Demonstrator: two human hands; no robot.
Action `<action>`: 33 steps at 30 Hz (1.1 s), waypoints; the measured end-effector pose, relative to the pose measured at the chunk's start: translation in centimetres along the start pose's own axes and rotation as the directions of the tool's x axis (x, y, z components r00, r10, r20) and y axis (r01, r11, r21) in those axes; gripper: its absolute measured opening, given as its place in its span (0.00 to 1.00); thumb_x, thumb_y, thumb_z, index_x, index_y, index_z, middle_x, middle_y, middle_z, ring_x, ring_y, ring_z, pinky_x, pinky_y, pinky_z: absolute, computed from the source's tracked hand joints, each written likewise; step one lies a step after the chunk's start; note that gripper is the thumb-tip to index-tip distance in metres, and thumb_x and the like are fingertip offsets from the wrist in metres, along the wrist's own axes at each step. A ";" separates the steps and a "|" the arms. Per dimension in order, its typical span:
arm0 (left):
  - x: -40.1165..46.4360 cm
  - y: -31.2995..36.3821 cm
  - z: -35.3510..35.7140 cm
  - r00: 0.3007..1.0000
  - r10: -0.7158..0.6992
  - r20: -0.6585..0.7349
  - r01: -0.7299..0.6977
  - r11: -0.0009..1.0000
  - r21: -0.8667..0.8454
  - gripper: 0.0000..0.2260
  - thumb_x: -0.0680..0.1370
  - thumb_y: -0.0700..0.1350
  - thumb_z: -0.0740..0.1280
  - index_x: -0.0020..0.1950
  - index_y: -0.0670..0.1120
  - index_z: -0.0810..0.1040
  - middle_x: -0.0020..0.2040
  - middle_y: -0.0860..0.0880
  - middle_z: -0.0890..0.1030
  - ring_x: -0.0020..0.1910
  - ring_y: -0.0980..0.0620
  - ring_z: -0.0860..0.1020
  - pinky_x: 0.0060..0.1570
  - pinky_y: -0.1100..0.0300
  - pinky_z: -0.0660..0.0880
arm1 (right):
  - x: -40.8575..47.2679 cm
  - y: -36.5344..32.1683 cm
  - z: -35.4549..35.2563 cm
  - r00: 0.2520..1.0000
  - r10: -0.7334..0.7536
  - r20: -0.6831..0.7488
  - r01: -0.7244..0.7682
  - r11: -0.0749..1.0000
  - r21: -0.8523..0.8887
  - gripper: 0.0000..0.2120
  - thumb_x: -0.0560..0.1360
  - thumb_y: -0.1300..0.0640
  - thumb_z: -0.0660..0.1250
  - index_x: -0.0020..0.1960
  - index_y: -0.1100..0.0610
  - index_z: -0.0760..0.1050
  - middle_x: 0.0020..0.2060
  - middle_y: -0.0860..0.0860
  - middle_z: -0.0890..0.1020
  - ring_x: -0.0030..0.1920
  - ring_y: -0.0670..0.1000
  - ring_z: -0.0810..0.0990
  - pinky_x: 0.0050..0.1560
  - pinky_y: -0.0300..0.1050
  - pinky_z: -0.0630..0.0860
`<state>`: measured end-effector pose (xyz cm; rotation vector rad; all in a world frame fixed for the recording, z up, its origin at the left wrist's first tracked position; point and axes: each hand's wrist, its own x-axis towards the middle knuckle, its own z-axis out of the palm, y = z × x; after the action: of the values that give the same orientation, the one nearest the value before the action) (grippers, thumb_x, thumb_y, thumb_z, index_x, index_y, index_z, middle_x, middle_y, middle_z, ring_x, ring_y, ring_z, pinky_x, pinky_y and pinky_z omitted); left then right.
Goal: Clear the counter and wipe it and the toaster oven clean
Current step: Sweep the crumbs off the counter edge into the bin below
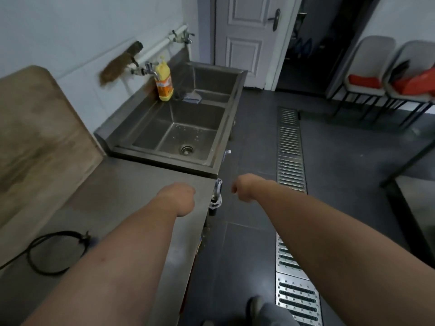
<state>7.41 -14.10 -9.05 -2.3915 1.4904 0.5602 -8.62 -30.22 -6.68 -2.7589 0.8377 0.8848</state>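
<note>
The steel counter (131, 184) runs along the left, with a looped black cable (47, 252) lying on it near me. My left hand (179, 198) hovers over the counter's right edge, fingers curled under, with nothing visible in it. My right hand (242, 188) is out over the floor just past the counter's corner, also curled and holding nothing visible. No toaster oven is in view. A blue cloth (191, 96) lies on the divider of the steel double sink (174, 132) beyond the counter.
A large brownish board (40, 137) leans on the wall at left. A yellow soap bottle (164, 82) stands by the taps (147, 69). A rag (217, 194) hangs at the counter's corner. A floor drain grate (290, 149), chairs (369, 67) and a door (244, 38) lie ahead.
</note>
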 end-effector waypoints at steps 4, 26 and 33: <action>3.5 -0.5 -1.0 1.000 0.007 0.013 -0.007 1.000 0.010 0.22 0.81 0.48 0.57 0.75 0.50 0.69 0.73 0.45 0.71 0.70 0.42 0.71 0.68 0.46 0.70 | 3.6 2.2 -1.5 1.000 0.024 0.012 -0.024 1.000 -0.005 0.21 0.73 0.64 0.65 0.64 0.55 0.79 0.59 0.55 0.81 0.58 0.58 0.80 0.59 0.52 0.79; 20.3 -2.2 -9.0 0.944 -0.307 0.123 0.320 0.942 -0.104 0.21 0.81 0.49 0.55 0.74 0.51 0.69 0.71 0.47 0.72 0.66 0.45 0.72 0.66 0.48 0.72 | 26.3 11.7 -14.5 0.944 -0.320 -0.082 0.331 0.921 0.205 0.24 0.75 0.56 0.69 0.70 0.46 0.74 0.65 0.51 0.78 0.63 0.53 0.77 0.62 0.44 0.73; 24.9 -6.6 -11.9 0.940 -0.325 0.100 0.335 0.935 -0.115 0.20 0.81 0.50 0.55 0.72 0.50 0.70 0.69 0.47 0.73 0.67 0.44 0.72 0.65 0.46 0.71 | 31.2 9.9 -16.7 0.933 -0.354 -0.066 0.358 0.892 0.275 0.25 0.75 0.56 0.70 0.71 0.47 0.73 0.66 0.52 0.78 0.62 0.52 0.78 0.62 0.42 0.71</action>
<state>25.37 -36.02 -9.71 -2.6091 1.0133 0.6788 15.40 -57.79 -10.26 -2.5460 0.3954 0.6216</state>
